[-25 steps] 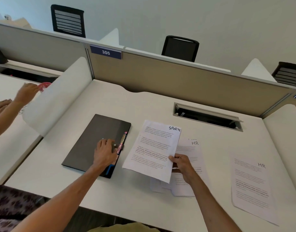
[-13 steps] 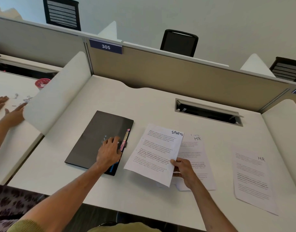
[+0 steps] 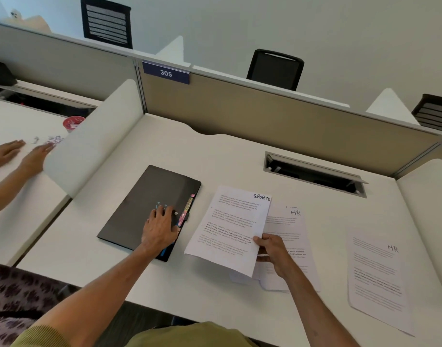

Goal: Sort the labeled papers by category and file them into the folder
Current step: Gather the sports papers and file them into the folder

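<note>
One black folder (image 3: 145,209) lies closed on the desk, left of the papers, with coloured tabs (image 3: 188,208) along its right edge. Three labelled sheets show. One SPORTS sheet (image 3: 230,229) is lifted just right of the folder. One HR sheet (image 3: 287,236) lies under it on top of a few more sheets whose number I cannot tell, and a second HR sheet (image 3: 375,279) lies well apart to the right. The left hand (image 3: 160,229) rests on the folder near the tabs, fingers flat and slightly spread. The right hand (image 3: 272,254) pinches the SPORTS sheet at its lower right edge, thumb on top. The desk (image 3: 215,156) is white, with one cable slot (image 3: 315,175), a tan partition (image 3: 265,116) bearing a 305 sign (image 3: 165,73), and three black chairs behind it. At the next desk two other hands (image 3: 36,156) lie flat near a red cup (image 3: 73,122). A second ago one of them was raised by the cup. The SPORTS sheet and folder sit much as before.
</note>
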The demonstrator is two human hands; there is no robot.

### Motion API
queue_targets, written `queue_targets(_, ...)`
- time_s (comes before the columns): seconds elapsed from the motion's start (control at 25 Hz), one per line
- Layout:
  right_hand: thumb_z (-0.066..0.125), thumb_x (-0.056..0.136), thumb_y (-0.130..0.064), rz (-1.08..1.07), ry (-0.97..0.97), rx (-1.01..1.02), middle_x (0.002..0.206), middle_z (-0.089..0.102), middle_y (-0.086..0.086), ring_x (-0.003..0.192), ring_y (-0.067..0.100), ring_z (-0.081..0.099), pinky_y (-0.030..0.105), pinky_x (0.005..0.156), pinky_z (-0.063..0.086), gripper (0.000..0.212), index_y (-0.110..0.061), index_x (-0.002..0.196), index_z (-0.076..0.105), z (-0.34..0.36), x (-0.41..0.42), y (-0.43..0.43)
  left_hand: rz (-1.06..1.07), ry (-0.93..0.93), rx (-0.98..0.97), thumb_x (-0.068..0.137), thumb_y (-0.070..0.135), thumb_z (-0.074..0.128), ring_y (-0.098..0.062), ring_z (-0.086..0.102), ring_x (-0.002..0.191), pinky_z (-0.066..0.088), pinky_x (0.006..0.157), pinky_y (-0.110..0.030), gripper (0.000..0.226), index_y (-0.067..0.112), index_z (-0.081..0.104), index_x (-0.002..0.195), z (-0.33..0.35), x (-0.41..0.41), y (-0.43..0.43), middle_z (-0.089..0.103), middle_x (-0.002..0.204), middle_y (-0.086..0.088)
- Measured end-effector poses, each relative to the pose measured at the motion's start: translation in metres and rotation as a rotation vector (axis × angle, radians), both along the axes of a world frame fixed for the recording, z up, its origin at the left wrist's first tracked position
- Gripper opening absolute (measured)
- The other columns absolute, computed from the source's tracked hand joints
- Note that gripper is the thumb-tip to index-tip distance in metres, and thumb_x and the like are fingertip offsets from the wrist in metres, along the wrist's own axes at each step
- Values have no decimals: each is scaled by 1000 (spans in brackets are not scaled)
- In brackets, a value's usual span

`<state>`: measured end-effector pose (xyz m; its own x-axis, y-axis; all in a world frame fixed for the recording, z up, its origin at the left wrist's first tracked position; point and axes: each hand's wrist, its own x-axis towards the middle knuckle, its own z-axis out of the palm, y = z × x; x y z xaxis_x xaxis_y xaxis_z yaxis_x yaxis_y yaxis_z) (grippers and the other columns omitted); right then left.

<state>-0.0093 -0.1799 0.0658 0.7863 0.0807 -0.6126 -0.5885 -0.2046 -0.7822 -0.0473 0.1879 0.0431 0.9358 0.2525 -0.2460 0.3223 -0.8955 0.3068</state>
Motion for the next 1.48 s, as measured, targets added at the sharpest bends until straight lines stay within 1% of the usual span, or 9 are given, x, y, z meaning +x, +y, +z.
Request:
queue_targets(0.2, 67, 101, -13, 10, 2, 19, 101, 81, 12, 87, 29, 76, 41, 72, 64, 18, -6, 115, 76, -1, 10, -4, 26, -14, -53, 90, 30, 66, -33, 58, 125, 57, 90, -53, 62, 23, 43, 147, 15, 4, -2, 56, 145, -7)
queue_targets(0.44, 68, 100, -14, 31, 12, 46, 102, 81, 12, 92, 32, 77, 39, 70, 63, 20, -6, 116, 76, -4, 14, -4, -6, -113, -13, 104, 18, 49, -18, 61, 58, 53, 53, -34, 52, 24, 32, 153, 24, 5, -3, 70, 105, -8)
queue_targets(0.56, 69, 99, -14, 49, 8, 75, 104, 81, 13, 99, 37, 76, 39, 71, 62, 21, -5, 117, 76, -1, 22, -1, -80, -195, 36, 108, 10, 43, -16, 54, 45, 43, 41, -27, 48, 22, 41, 154, 29, 5, 3, 69, 122, -12)
queue_targets(0.64, 68, 98, -15, 76, 2, 94, 105, 81, 13, 97, 36, 76, 39, 72, 61, 22, -5, 116, 76, 3, 28, 2, -98, -190, 79, 108, 8, 42, -18, 59, 51, 45, 47, -25, 43, 19, 53, 149, 29, 5, 9, 64, 146, -9)
queue_targets(0.76, 68, 96, -13, 120, 14, 124, 106, 81, 14, 91, 31, 76, 37, 71, 59, 22, -4, 113, 77, 10, 38, 11, -46, -170, 101, 109, 11, 39, -18, 60, 58, 42, 52, -24, 47, 18, 53, 154, 36, 2, 11, 63, 150, -6)
queue_targets(0.96, 69, 94, -13, 240, 34, 117, 108, 80, 16, 94, 32, 75, 37, 75, 59, 25, 0, 114, 76, 19, 54, 36, -17, -141, 152, 107, 16, 38, -11, 52, 49, 32, 47, -23, 51, 24, 52, 156, 53, 1, 10, 78, 105, -2)
queue_targets(1.08, 67, 96, -14, 328, 44, 78, 106, 81, 14, 95, 32, 77, 38, 76, 61, 23, -1, 113, 76, 20, 57, 54, -33, -116, 171, 108, 19, 38, -10, 49, 50, 32, 47, -24, 51, 27, 47, 158, 59, 2, 11, 62, 79, 5)
queue_targets(1.24, 67, 97, -14, 339, 38, 13, 101, 81, 12, 99, 36, 77, 46, 87, 64, 21, -2, 112, 75, 17, 60, 79, -64, -95, 172, 109, 25, 38, -14, 60, 60, 41, 52, -27, 51, 31, 45, 160, 59, 4, 18, 74, 94, 3)
queue_targets(1.48, 65, 100, -13, 275, -58, -77, 89, 82, 8, 70, 21, 77, 37, 71, 61, 16, -4, 107, 76, 18, 60, 109, -65, -91, 119, 107, 23, 37, -18, 65, 69, 46, 57, -27, 53, 35, 42, 159, 61, 4, 15, 75, 107, 3)
